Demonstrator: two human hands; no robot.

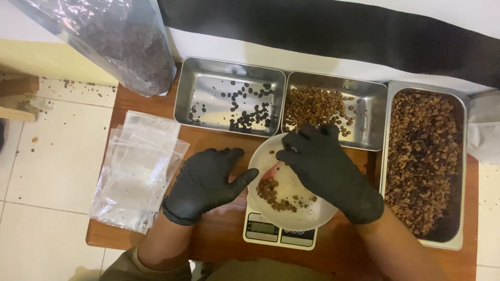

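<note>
Table: brown wooden tabletop carrying all items.
Large tray: rectangular steel tray at far right, filled with brown coffee beans.
Bag stack: clear plastic zip bags piled at the left edge.
Dark-bean tray: steel tray at rear left, thinly scattered with dark beans.
Light-bean tray: steel tray at rear centre, partly filled with pale brown beans.
Bowl: white round bowl on a small white digital scale, holding a small heap of beans.
Left hand: black-gloved left hand, fingers spread, thumb against the bowl rim, gripping nothing.
Right hand: black-gloved right hand over the bowl, fingertips drawn together; whether they pinch a bean cannot be told.
</note>
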